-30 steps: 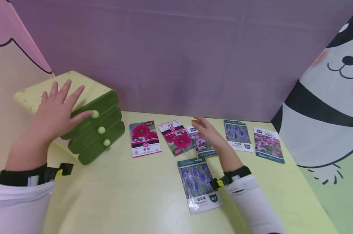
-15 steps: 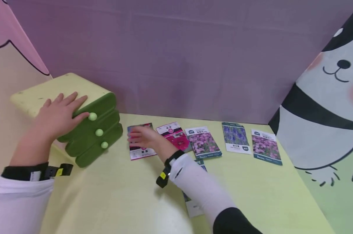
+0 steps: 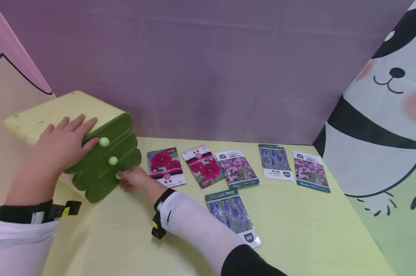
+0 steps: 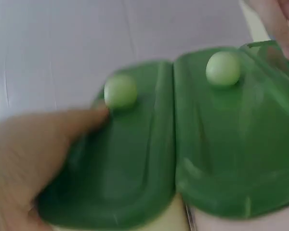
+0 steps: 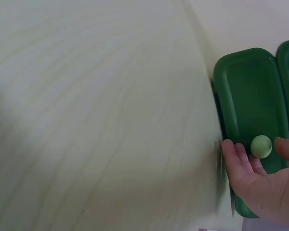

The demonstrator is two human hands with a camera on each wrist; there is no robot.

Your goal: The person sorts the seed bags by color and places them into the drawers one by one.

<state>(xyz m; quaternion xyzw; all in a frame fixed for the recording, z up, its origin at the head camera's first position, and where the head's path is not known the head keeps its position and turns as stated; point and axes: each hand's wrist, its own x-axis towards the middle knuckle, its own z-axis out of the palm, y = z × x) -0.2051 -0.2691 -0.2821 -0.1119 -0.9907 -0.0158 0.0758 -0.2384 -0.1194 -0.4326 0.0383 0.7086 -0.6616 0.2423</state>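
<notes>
A small cream drawer cabinet (image 3: 64, 107) with green drawer fronts (image 4: 135, 163) and pale round knobs stands at the left. My left hand (image 3: 61, 143) lies flat on its top with the fingers spread, the thumb reaching down beside the top knob (image 4: 120, 91). At the lowest drawer, my right hand (image 3: 137, 179) holds the bottom knob (image 5: 261, 146) between thumb and fingers. In the right wrist view the thumb is on one side of that knob and the fingers on the other. The middle knob (image 3: 112, 160) is untouched. The drawers look closed.
Several flower seed packets lie on the pale table (image 3: 297, 230): red-flowered ones (image 3: 166, 166) near the cabinet, pink ones (image 3: 237, 168) and purple ones (image 3: 276, 161) further right. One larger purple packet (image 3: 228, 211) lies nearer, partly behind the right forearm. A purple cloth (image 3: 211, 69) hangs behind.
My right hand has swept left from above the packets to the bottom drawer knob, its fingers closing in there. The left hand has settled onto the cabinet top.
</notes>
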